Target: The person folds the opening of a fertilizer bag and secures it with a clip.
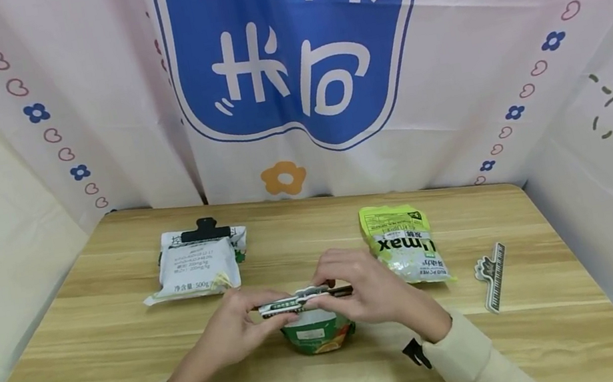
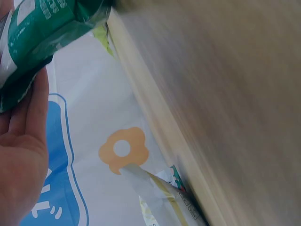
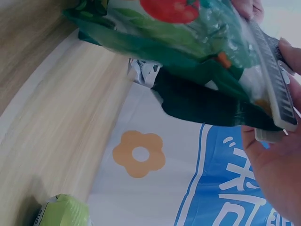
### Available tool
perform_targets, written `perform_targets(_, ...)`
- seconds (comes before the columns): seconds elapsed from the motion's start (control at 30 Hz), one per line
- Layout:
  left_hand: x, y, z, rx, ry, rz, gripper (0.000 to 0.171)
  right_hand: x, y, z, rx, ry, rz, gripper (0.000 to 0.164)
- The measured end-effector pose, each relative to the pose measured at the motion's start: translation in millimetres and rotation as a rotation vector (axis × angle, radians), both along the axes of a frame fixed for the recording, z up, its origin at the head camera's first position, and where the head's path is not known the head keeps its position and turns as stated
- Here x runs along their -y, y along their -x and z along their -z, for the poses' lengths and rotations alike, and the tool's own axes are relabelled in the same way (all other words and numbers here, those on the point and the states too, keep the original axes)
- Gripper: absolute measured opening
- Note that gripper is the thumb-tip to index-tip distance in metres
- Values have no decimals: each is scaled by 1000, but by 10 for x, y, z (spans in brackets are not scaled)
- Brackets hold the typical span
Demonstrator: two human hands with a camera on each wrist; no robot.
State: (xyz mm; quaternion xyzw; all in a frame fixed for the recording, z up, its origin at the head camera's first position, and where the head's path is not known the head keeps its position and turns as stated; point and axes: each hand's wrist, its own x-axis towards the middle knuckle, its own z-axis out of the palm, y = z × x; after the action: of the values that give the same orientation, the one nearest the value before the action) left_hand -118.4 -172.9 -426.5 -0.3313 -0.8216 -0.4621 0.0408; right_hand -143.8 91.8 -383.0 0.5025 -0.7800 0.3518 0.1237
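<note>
A green bag (image 1: 314,337) with a tomato picture stands upright on the table in the head view, its top edge in a long ruler-marked clip (image 3: 273,77). My left hand (image 1: 239,324) pinches the left end of the bag's top, where the clip also lies. In the left wrist view the fingers (image 2: 36,106) reach behind the bag. My right hand (image 1: 366,286) grips the clip near its middle handle, thumb on the near side and fingers on the far side. A dark flap of the bag hangs past the clip in the right wrist view.
A white bag (image 1: 197,266) with a black clip (image 1: 205,229) lies at the back left of the wooden table (image 1: 68,366). At the back right is a lime-green bag (image 1: 403,244). Another ruler-marked clip (image 1: 494,278) lies right of it. A printed curtain (image 1: 117,114) hangs behind.
</note>
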Motion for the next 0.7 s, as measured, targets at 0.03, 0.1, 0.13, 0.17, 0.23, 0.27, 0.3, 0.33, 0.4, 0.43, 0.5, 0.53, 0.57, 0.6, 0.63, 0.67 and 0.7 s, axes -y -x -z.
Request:
perform_targets(0.03, -2, -2, 7, -23, 2, -1, 16, -5, -8, -2, 14, 0, -2, 11)
perform_targets(0.1, -8, -7, 18, -69, 11, -10, 16, -32, -32, -12, 51, -8, 6, 16)
perform_targets(0.13, -13, -10, 23, -89, 15, -15, 16, -54, -47, -18, 70, -19, 22, 21)
perform_targets(0.17, -18, -14, 27, -108, 20, -20, 17, -82, -62, -25, 95, -32, 41, 28)
perform_targets(0.23, -27, -24, 34, -141, 23, -28, 18, -156, -96, -35, 162, -65, 90, 46)
perform_targets(0.27, -31, -28, 37, -155, 23, -30, 18, -203, -113, -36, 205, -85, 117, 56)
perform_targets(0.3, -35, -32, 40, -168, 21, -28, 19, -252, -127, -31, 252, -105, 143, 66)
perform_targets(0.33, -40, -35, 43, -178, 16, -24, 19, -300, -139, -20, 304, -127, 167, 76)
perform_targets(0.4, -45, -41, 48, -195, 4, -16, 20, -396, -162, 19, 418, -165, 202, 92)
perform_targets(0.43, -46, -41, 50, -205, -2, -10, 21, -442, -170, 47, 477, -185, 214, 98)
perform_targets(0.5, -49, -39, 53, -225, -12, 3, 21, -520, -181, 125, 587, -225, 223, 106)
perform_targets(0.53, -49, -36, 53, -234, -17, 8, 21, -552, -187, 165, 630, -252, 225, 107)
perform_targets(0.57, -50, -33, 53, -244, -20, 13, 22, -576, -188, 214, 666, -276, 219, 106)
perform_targets(0.6, -51, -30, 52, -254, -22, 16, 22, -592, -185, 260, 688, -305, 213, 103)
perform_targets(0.63, -51, -27, 51, -261, -24, 19, 22, -599, -184, 304, 702, -336, 204, 98)
perform_targets(0.67, -52, -26, 51, -265, -26, 21, 22, -599, -181, 347, 712, -361, 190, 92)
perform_targets(0.7, -55, -27, 49, -267, -28, 26, 22, -589, -178, 387, 722, -380, 171, 82)
